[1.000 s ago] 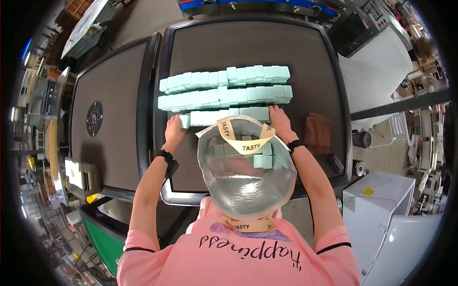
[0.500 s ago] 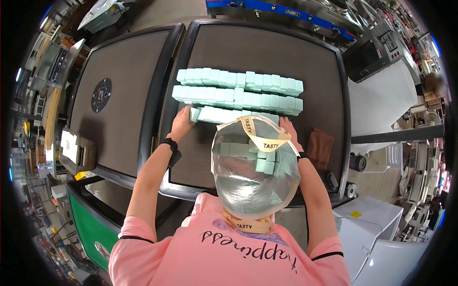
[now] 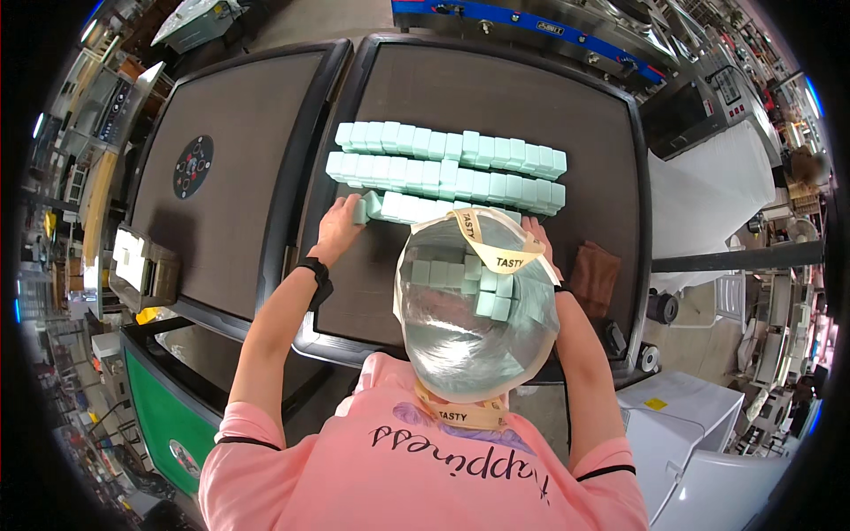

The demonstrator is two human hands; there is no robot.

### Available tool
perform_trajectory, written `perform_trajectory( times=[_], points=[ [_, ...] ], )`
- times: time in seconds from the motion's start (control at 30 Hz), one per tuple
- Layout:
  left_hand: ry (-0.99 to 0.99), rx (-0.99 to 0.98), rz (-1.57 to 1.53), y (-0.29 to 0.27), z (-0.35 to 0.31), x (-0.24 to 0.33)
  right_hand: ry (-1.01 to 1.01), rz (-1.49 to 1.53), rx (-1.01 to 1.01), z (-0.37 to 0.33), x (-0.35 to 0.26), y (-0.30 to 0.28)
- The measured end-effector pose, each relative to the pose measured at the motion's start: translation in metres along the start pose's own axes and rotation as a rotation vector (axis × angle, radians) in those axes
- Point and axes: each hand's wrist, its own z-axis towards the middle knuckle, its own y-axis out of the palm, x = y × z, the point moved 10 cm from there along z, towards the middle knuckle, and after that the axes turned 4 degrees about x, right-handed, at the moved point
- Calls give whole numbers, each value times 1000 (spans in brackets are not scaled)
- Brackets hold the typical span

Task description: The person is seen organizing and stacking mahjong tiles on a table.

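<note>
Three long rows of pale green mahjong tiles lie across the dark table. My left hand (image 3: 336, 230) is at the left end of the nearest row, fingers closed round an end mahjong tile (image 3: 359, 211). Right beside it a tilted tile (image 3: 374, 204) leans out of line with the nearest row (image 3: 409, 209). At that row's right end is my right hand (image 3: 538, 237), fingers stretched out alongside the tiles. A clear plastic cover (image 3: 452, 345) with a printed tape band hides part of the row. More loose tiles (image 3: 438, 273) show through it.
Behind lie the middle row (image 3: 478, 183) and far row (image 3: 434, 142). A brown cloth (image 3: 591, 276) rests at the table's right. The raised black rim (image 3: 642, 177) borders the table. Another table (image 3: 239, 115) adjoins on the left, with a box (image 3: 146, 273) at its near corner.
A gap and a tilted tile have appeared near the left end of the nearest row, beside my left hand. My right hand stays at the other end. The whole view has shifted slightly.
</note>
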Motion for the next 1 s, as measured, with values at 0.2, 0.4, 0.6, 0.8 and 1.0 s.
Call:
perform_trajectory(
  times=[0.2,0.4,0.6,0.8,1.0],
  points=[
    [-140,-5,75,13,-12,-38,-43,-15,63,-2,0,1],
    [-253,25,249,21,-22,-46,-166,-108,162,-6,10,17],
    [-352,50,299,17,-27,-53,-176,-180,192,-8,19,30],
    [-144,165,291,3,-15,-13,-47,-115,171,-9,23,26],
    [-106,331,214,1,13,-13,-92,-87,172,-13,13,22]
  ],
)
